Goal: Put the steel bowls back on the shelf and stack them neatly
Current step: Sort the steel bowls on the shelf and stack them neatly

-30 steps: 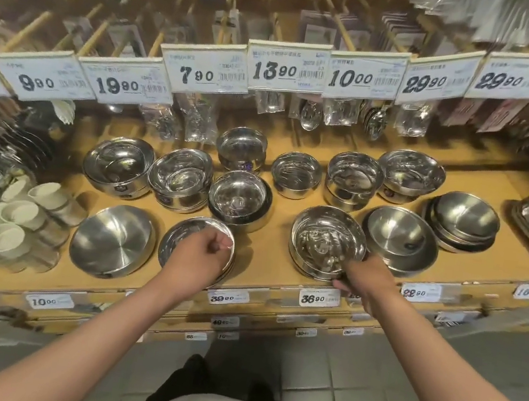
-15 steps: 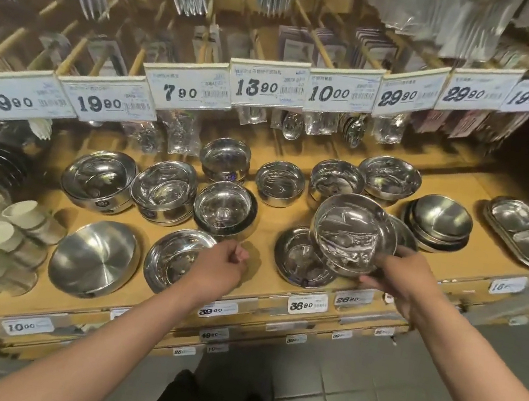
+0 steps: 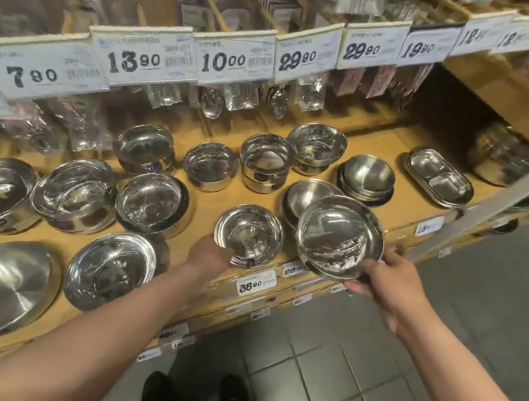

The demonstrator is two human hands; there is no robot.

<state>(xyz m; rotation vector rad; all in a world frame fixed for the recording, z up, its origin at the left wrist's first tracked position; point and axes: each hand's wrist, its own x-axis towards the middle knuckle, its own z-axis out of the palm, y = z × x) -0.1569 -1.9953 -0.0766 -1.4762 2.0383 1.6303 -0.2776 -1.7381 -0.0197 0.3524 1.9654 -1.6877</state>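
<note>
Right hand (image 3: 391, 286) pinches the near rim of a shiny round steel bowl (image 3: 340, 236), holding it tilted in the air over the front edge of the wooden shelf (image 3: 208, 198); half a second ago the bowl hung further left, above the spot it was lifted from. Left hand (image 3: 209, 257), then a closed fist beside a wide shallow steel bowl (image 3: 110, 270) at 8 o'clock, has now moved right and grips the near rim of a smaller polished steel bowl (image 3: 249, 234) standing on the shelf. At 12 o'clock of the lifted bowl sits a matte steel bowl (image 3: 309, 193), partly covered by it. Further back stand more steel bowls, and at 2 o'clock a divided oblong steel tray (image 3: 438, 177). White price cards (image 3: 233, 60) above read 7.90, 13.90, 10.00, 29.90, 29.90, 19.90; a shelf-edge tag (image 3: 254, 287) reads 36.90.
</note>
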